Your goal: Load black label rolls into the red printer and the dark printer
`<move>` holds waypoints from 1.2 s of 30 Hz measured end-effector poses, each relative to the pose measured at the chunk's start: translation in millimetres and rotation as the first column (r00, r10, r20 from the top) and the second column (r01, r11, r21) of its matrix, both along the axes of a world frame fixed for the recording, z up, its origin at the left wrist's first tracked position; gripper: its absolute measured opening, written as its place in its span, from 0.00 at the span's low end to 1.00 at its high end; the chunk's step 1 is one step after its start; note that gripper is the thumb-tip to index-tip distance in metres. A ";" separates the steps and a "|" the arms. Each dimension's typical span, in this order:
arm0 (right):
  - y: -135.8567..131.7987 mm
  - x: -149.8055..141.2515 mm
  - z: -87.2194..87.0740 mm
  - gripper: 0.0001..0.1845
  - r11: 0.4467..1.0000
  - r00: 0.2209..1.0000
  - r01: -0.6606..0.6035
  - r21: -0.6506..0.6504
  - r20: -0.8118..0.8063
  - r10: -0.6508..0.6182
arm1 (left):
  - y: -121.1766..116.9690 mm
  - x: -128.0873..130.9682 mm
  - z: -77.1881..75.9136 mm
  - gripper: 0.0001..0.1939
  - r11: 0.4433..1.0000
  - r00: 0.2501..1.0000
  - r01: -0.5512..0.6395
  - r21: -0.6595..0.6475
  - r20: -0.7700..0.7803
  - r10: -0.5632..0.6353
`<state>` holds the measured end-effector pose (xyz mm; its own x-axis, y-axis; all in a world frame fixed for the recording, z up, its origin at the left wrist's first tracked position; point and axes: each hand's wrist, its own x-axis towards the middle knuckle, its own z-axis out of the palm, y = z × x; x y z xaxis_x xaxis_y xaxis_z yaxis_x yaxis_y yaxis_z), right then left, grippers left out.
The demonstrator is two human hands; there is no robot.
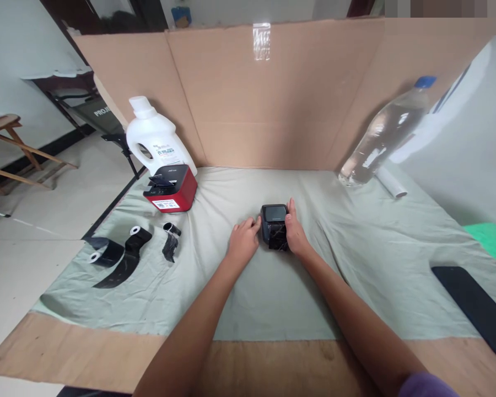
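Flanking a small dark device [276,213] with a screen, both hands touch its sides. Device sits mid-cloth on the tabletop [273,366], a creased black strip [278,238] hanging down its front. Left hand [245,241]: fingers loosely curled, forefinger against the device's left side. Right hand [296,230]: fingers straight and narrow-set along the right side, thumb at the front edge. Cannot tell whether either hand grips or only steadies.

Containers: white handled jug [159,132], capped, back left by the cardboard panel [248,105]; opaque, contents hidden. Clear bottle [384,138], blue cap on, tilted against the panel at back right; clear liquid inside, level hard to read. White tube [393,183] lies just beside its base.

Red-and-black box [184,190] in front of the jug; a dark flap or sheet stands up from its top, interior not readable. Left foreground: two black rolls with white cores, their strips trailing loose, and a smaller dark roll [171,242] near them. Pale green cloth [268,309] under everything named.
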<state>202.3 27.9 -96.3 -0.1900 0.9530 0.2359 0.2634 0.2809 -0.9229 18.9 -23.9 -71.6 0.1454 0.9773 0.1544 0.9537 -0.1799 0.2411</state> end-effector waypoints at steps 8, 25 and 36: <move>-5.9 -2.8 8.0 0.43 1.000 1.000 0.002 -0.002 -0.007 -0.002 | 0.4 -2.0 -2.1 0.30 1.000 0.999 -0.013 -0.011 0.048 0.014; -1.1 -3.1 4.8 0.42 1.000 1.000 0.004 0.021 0.003 -0.004 | -0.6 -0.4 3.6 0.30 1.000 1.000 -0.004 -0.010 -0.025 0.004; 1.6 -1.8 1.5 0.43 1.000 1.000 0.004 0.006 0.015 -0.004 | -0.4 -1.0 1.2 0.30 1.000 0.999 0.004 0.011 -0.034 -0.004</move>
<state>200.5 29.6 -94.8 -0.1896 0.9525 0.2385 0.2783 0.2851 -0.9172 17.8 -24.3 -70.4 0.1545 0.9749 0.1604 0.9607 -0.1862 0.2061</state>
